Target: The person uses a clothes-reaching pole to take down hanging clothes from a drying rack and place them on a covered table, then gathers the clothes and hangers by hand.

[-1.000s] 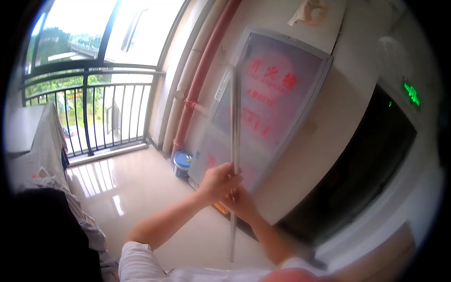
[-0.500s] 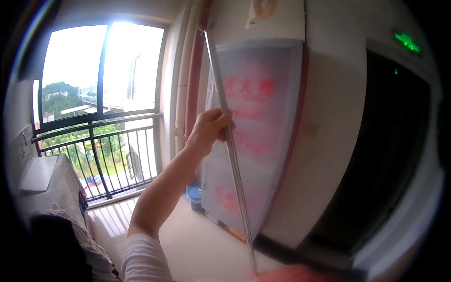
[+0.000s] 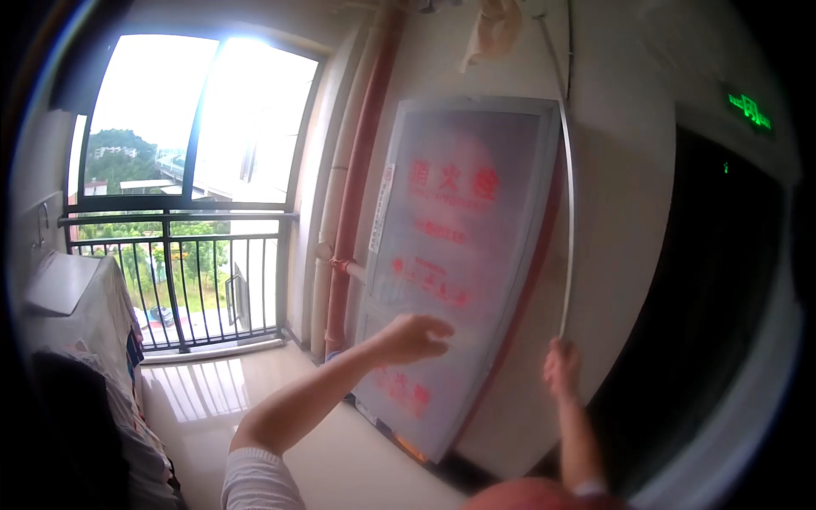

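My right hand [image 3: 562,371] is closed round the lower part of a long, thin metal clothes pole [image 3: 570,212]. The pole stands nearly upright, its small forked tip reaching the top of the view, just right of a pale hanging cloth item [image 3: 493,34]. Whether the tip touches anything is hard to see. My left hand [image 3: 414,338] is away from the pole, in front of the white cabinet door with red lettering [image 3: 459,229]. Its fingers are loosely bent and apart, with nothing between them.
A window with a black railing [image 3: 178,217] is at the left, beside red and white pipes [image 3: 348,212]. A covered, boxy object [image 3: 68,285] with dark cloth stands at the left edge. To the right are a dark doorway [image 3: 688,297] and a green exit sign [image 3: 750,110].
My left hand has let go of the pole and dropped lower. The pole has swung right and risen, its tip now near the hanging cloth. My right hand has come into clear view holding it.
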Tool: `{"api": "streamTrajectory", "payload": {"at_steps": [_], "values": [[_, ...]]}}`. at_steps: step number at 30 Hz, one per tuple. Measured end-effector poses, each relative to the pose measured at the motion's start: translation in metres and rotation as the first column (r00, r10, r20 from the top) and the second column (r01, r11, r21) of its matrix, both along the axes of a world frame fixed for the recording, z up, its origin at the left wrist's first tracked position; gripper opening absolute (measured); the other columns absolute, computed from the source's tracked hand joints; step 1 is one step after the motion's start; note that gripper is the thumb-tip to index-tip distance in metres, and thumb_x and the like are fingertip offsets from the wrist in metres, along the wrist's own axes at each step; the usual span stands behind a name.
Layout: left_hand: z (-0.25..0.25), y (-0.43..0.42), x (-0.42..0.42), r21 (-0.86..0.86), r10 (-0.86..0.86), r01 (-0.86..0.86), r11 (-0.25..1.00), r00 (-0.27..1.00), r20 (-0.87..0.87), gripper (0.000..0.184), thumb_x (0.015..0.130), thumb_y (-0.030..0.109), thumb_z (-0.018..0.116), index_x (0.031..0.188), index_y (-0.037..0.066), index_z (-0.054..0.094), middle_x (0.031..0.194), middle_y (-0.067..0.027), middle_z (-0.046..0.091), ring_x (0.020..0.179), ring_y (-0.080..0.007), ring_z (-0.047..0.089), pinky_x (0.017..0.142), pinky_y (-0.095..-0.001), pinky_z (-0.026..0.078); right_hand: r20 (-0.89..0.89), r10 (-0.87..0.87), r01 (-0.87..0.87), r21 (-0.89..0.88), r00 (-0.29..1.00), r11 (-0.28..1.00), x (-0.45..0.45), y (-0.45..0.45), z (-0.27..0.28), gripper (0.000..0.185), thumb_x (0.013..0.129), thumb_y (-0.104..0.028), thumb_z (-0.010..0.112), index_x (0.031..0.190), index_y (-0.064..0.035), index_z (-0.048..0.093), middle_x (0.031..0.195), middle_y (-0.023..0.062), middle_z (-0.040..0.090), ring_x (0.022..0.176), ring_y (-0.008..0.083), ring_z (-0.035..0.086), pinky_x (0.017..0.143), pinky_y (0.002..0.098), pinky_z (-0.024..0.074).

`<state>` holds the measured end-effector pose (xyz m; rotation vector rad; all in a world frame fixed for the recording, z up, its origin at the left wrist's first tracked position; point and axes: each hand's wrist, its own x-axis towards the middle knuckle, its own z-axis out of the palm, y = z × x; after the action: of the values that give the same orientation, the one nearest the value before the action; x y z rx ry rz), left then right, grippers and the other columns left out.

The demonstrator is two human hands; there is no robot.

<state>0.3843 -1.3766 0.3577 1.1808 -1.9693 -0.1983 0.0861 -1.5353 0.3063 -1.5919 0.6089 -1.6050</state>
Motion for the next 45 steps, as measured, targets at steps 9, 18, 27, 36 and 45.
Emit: {"api": "streamTrajectory", "payload": {"at_steps": [9,18,27,36,45], "values": [[-0.123,0.01,0.061,0.58,0.323,-0.079,0.811,0.886,-0.332,0.031,0.079,0.023,0.058,0.107,0.009,0.055,0.086,-0.0019,0.06,0.071,-0.0097,0.058,0.054,-0.0229,0.047,-0.05,0.091,-0.096,-0.092,0.995,0.991,0.051,-0.119,0.225,0.03,0.081,-0.036,0.052,0.069,-0.0102,0.043,0.042,-0.0048,0.033,0.03,0.0041,0.027,0.025,0.0209,0.0197],[-0.188,0.009,0.042,0.627,0.499,-0.06,0.777,0.666,-0.554,0.034,0.08,0.023,0.057,0.109,0.006,0.053,0.088,-0.0049,0.059,0.073,-0.0132,0.058,0.056,-0.024,0.046,-0.066,0.325,-0.329,-0.055,0.943,0.943,0.113,-0.181,0.343,0.028,0.08,-0.036,0.054,0.069,-0.012,0.044,0.048,-0.0057,0.035,0.035,0.004,0.028,0.032,0.0198,0.0232],[-0.226,0.042,0.034,0.635,0.579,-0.072,0.769,0.5,-0.644,0.037,0.08,0.022,0.055,0.111,0.002,0.05,0.09,-0.0083,0.058,0.074,-0.0151,0.059,0.059,-0.0246,0.048,-0.141,0.392,-0.416,-0.255,0.909,0.873,0.133,-0.156,0.353,0.029,0.081,-0.036,0.054,0.071,-0.0094,0.046,0.048,-0.0045,0.037,0.034,0.0028,0.03,0.029,0.0193,0.0242],[-0.244,0.097,0.044,0.626,0.609,-0.109,0.773,0.408,-0.68,0.037,0.08,0.023,0.054,0.11,0.001,0.05,0.091,-0.0096,0.058,0.074,-0.0154,0.059,0.06,-0.0246,0.048,-0.131,0.533,-0.546,-0.284,0.836,0.788,0.163,-0.096,0.342,0.028,0.083,-0.034,0.051,0.073,-0.0077,0.046,0.047,-0.004,0.035,0.033,0.0042,0.028,0.03,0.0201,0.0239],[-0.25,0.125,0.054,0.619,0.627,-0.154,0.77,0.36,-0.691,0.034,0.08,0.023,0.055,0.107,0.002,0.052,0.089,-0.0096,0.059,0.073,-0.015,0.06,0.058,-0.0234,0.048,-0.072,0.755,-0.755,-0.168,0.651,0.634,0.173,-0.091,0.283,0.027,0.083,-0.035,0.051,0.077,-0.0095,0.046,0.048,-0.0049,0.029,0.035,0.0047,0.026,0.031,0.0201,0.0213]]}}
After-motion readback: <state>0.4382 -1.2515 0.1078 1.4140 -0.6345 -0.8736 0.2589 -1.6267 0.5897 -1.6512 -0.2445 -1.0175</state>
